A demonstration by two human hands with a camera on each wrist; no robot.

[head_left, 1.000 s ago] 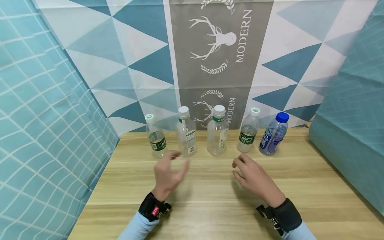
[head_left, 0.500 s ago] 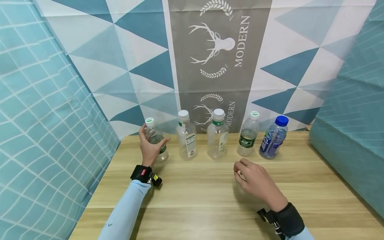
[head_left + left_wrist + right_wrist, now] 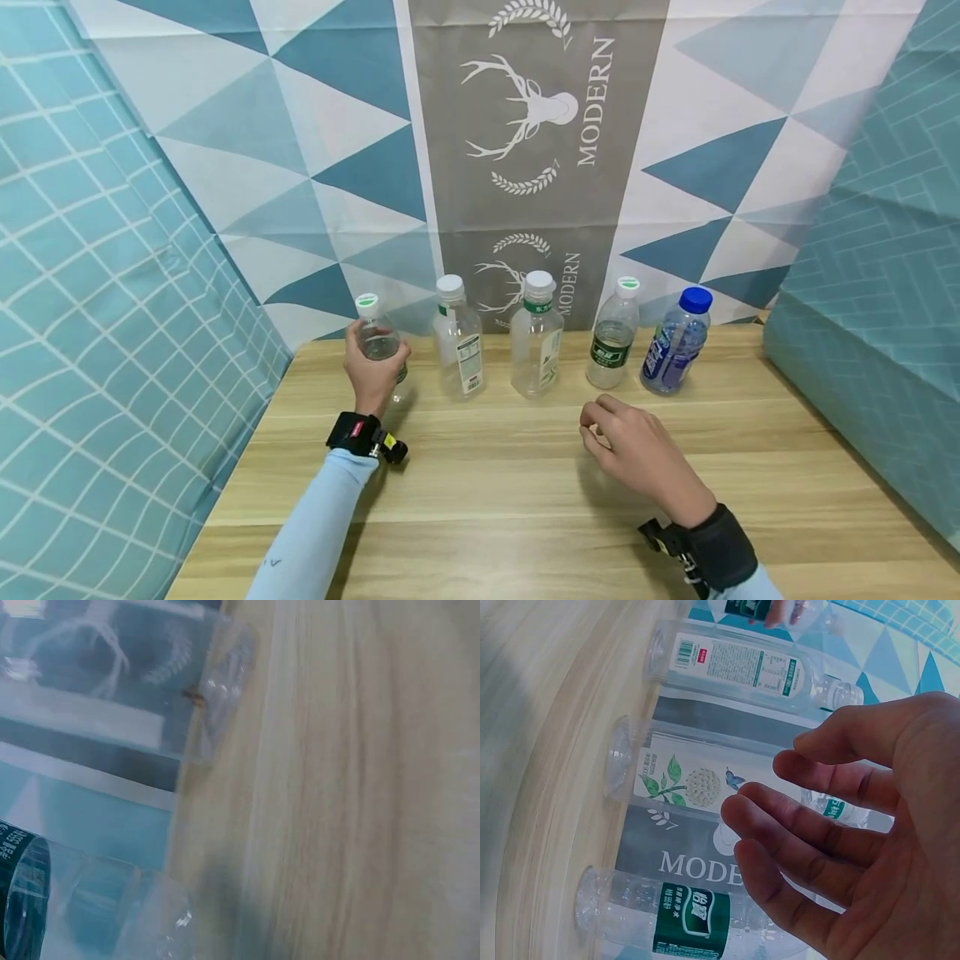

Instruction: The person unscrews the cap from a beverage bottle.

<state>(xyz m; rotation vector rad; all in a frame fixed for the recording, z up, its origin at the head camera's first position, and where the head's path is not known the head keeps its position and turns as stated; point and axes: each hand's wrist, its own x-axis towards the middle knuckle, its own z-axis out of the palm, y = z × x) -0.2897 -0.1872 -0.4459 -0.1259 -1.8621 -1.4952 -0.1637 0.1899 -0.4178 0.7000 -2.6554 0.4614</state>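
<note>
At the left end of a row of empty plastic bottles, my left hand grips a clear bottle with a white-and-green cap, thumb and fingers on either side of its middle. Its lower part shows in the left wrist view, with the dark green label of this bottle at the edge. My right hand hovers over the table, fingers loosely bent, holding nothing. The right wrist view shows these fingers in front of the bottles. Nearest to that hand stands a green-labelled clear bottle.
Two clear bottles with white caps, one left and one right, stand mid-row. A blue-capped bottle ends the row at right. Behind rises a patterned cloth; teal cloth covers both sides. The wooden table spreads in front.
My left hand has moved forward and left from the table's middle to the leftmost bottle and has closed around it. The right hand has stayed nearly still.
</note>
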